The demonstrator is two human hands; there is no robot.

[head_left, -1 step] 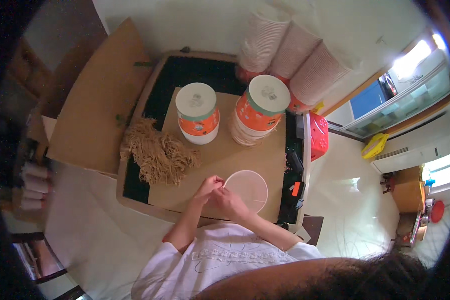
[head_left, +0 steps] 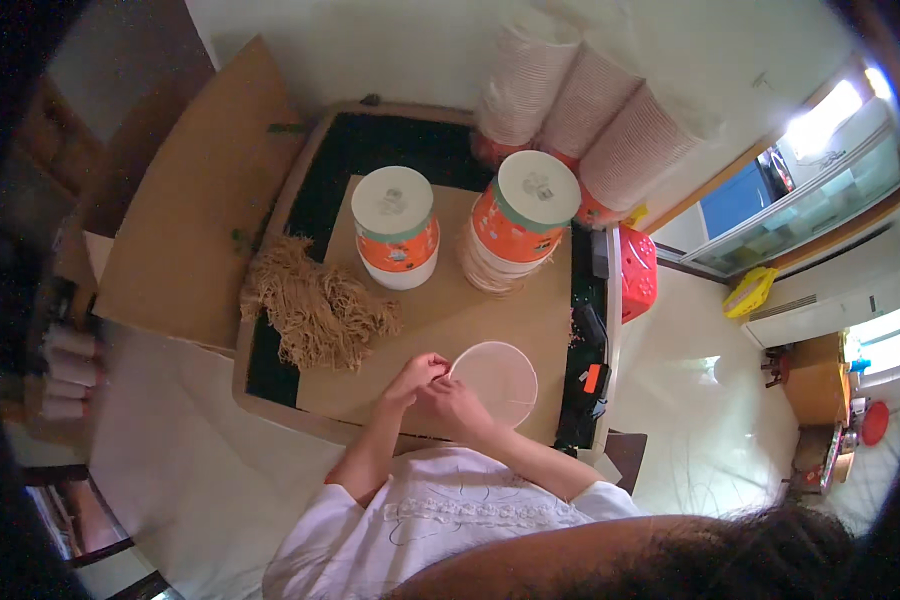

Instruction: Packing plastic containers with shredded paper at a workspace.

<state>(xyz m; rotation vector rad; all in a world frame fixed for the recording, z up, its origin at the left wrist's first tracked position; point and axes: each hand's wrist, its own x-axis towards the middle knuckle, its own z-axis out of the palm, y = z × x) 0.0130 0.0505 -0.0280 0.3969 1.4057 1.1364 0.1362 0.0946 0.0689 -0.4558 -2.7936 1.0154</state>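
Observation:
My left hand (head_left: 413, 379) and my right hand (head_left: 458, 405) meet at the left rim of a white paper bucket (head_left: 497, 385), whose round mouth faces up near the front of the table. The fingers of both hands are closed in a pinch against each other. Whatever lies between the fingertips is too small to make out. My right hand covers part of the bucket's near left edge. A loose bundle of tan cords (head_left: 320, 305) lies left of my hands.
Beyond my hands stand an upturned orange-and-white paper bucket (head_left: 398, 255) and a similar stack (head_left: 520, 228) wrapped with cord, on a cardboard sheet (head_left: 435, 320). Tall stacks of nested buckets (head_left: 640, 140) lean at the back wall. Black items (head_left: 590, 330) line the right edge.
The bucket's rim has shifted very slightly to the right. My hands stay at its left rim, with only a tiny movement of the fingers.

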